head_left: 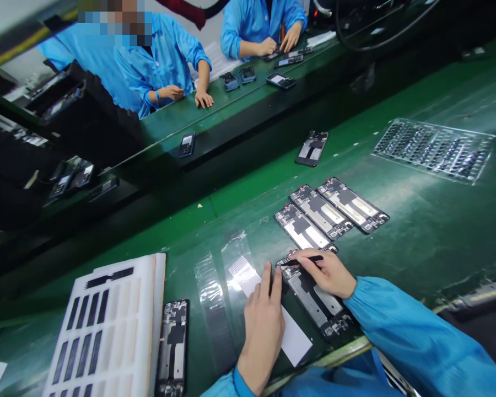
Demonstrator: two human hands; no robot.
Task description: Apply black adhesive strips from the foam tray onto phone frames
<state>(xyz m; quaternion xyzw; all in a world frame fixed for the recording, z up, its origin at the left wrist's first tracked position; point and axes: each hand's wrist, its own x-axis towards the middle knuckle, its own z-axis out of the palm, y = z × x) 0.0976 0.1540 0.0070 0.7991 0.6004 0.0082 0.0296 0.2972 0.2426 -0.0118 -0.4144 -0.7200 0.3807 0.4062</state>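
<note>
An open phone body (316, 298), with its circuit board and silver back plate exposed, lies at the near edge of the green bench. My right hand (329, 273) is closed around black tweezers (303, 261), whose tip reaches the phone's top left corner. My left hand (264, 325) lies over a white paper strip (295, 336), its fingers stretched out beside that same corner; whether they touch the phone is hard to tell. The strip's far end carries a printed grid of small labels (243, 268).
Three more opened phones (320, 212) lie just beyond; another phone (312, 148) is farther back. A clear tray (436, 150) is at right. White foam trays (107, 325) with black strips and one phone (173, 344) are at left. Two people in blue (161, 60) sit across.
</note>
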